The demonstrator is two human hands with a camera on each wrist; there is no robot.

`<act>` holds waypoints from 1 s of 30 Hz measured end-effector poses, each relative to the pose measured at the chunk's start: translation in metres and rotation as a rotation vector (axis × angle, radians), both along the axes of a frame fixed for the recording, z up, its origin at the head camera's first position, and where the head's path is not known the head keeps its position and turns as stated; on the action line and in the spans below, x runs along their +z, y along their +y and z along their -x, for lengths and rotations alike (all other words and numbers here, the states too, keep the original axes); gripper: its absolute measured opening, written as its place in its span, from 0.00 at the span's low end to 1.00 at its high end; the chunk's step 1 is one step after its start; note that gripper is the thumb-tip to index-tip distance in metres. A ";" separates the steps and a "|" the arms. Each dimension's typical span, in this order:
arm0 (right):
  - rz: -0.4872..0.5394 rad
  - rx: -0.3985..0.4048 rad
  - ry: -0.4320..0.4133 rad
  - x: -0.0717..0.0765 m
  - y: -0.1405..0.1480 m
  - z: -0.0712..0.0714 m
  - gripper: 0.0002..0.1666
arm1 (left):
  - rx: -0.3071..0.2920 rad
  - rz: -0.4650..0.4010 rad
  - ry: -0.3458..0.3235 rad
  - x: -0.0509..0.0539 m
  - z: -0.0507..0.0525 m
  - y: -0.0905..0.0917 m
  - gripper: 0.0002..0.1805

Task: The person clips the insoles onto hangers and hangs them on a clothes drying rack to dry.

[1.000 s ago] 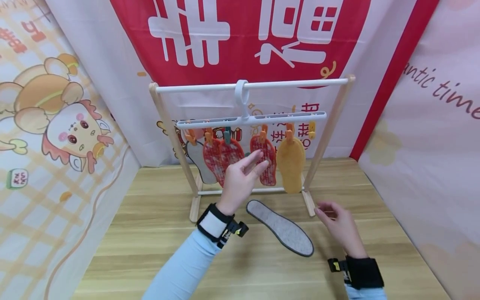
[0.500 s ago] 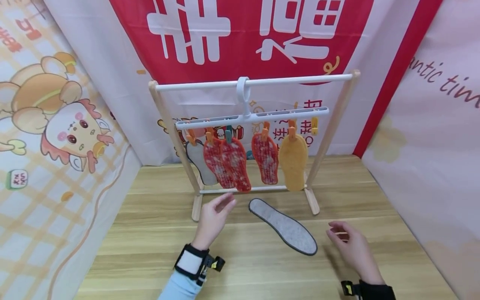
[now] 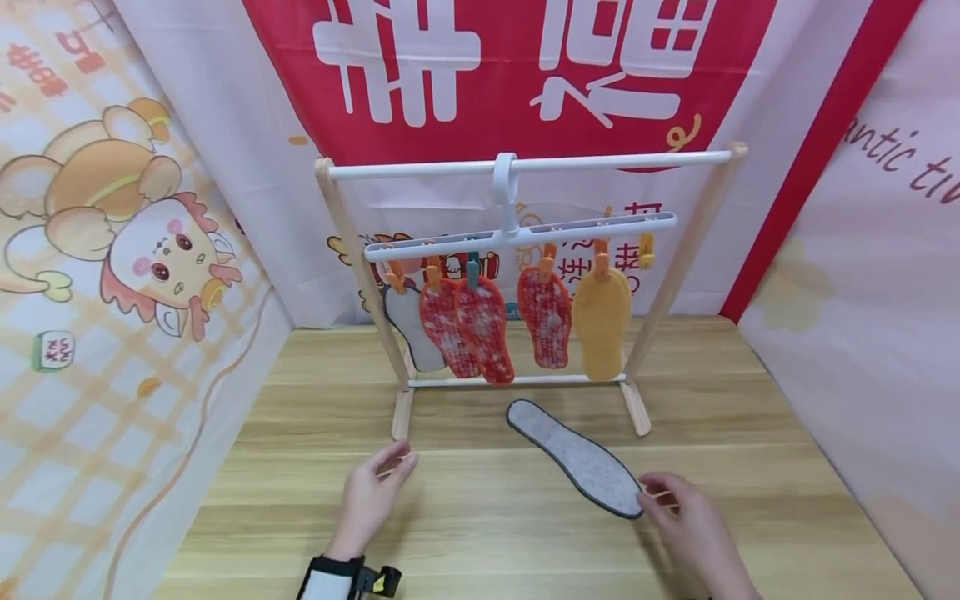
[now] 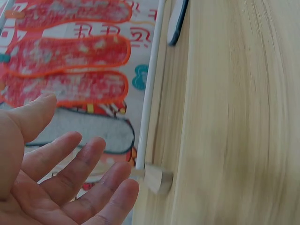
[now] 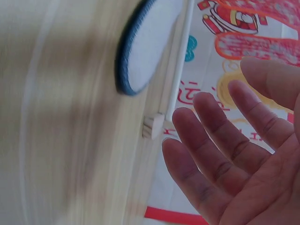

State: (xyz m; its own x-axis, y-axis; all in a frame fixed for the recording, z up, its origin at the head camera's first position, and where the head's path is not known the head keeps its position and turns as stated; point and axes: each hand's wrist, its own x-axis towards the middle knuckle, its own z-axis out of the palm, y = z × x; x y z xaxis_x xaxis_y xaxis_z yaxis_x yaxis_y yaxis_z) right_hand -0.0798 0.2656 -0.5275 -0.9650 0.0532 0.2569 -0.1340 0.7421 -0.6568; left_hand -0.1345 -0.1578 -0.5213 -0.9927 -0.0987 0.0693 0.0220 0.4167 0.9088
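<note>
A grey insole with a dark edge lies flat on the wooden table, in front of a small drying rack. My right hand is at its wide end; in the right wrist view the fingers of that hand are loosely bent, hold nothing and appear apart from the insole. Left of the insole, my left hand hovers over the table with relaxed, spread fingers and nothing in them. From the rack's white hanger hang several insoles by clips: a grey one, red patterned ones and a yellow one.
The rack has wooden side posts, a white top bar and feet on the table. A yellow clip hangs at the hanger's right end. Printed cloth walls stand at the left, back and right.
My left hand has drawn back from the hanging insoles, down and left over the table. My right hand has moved down to the wide end of the grey insole. The view has shifted slightly.
</note>
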 end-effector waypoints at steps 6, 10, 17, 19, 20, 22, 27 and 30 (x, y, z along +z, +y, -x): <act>-0.053 0.027 -0.073 -0.004 -0.011 0.005 0.12 | 0.067 0.016 0.003 -0.003 -0.004 -0.016 0.22; -0.124 0.048 -0.080 -0.008 -0.016 0.010 0.13 | 0.094 0.007 -0.005 -0.006 -0.007 -0.023 0.21; -0.172 0.083 -0.029 -0.014 -0.019 0.023 0.18 | 0.108 -0.012 -0.055 -0.010 -0.014 -0.030 0.21; -0.184 0.087 -0.048 -0.015 -0.019 0.027 0.19 | 0.113 -0.012 -0.072 -0.012 -0.016 -0.031 0.21; -0.190 0.091 -0.059 -0.015 -0.020 0.028 0.20 | 0.118 -0.008 -0.079 -0.013 -0.017 -0.033 0.21; -0.208 0.098 -0.083 -0.016 -0.020 0.031 0.21 | 0.125 0.005 -0.088 -0.015 -0.020 -0.035 0.22; -0.260 0.128 -0.148 -0.023 -0.021 0.037 0.27 | 0.140 0.011 -0.084 -0.018 -0.024 -0.041 0.22; -0.291 0.141 -0.179 -0.026 -0.021 0.040 0.31 | 0.152 0.017 -0.089 -0.020 -0.026 -0.045 0.22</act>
State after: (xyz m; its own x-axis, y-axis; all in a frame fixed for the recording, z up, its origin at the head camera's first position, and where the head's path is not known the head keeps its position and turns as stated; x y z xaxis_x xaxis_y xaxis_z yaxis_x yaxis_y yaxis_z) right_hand -0.1193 0.2444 -0.5537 -0.9886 -0.1341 0.0680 -0.1503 0.8839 -0.4429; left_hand -0.1088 -0.2031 -0.5413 -0.9686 -0.2480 -0.0150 -0.1226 0.4245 0.8971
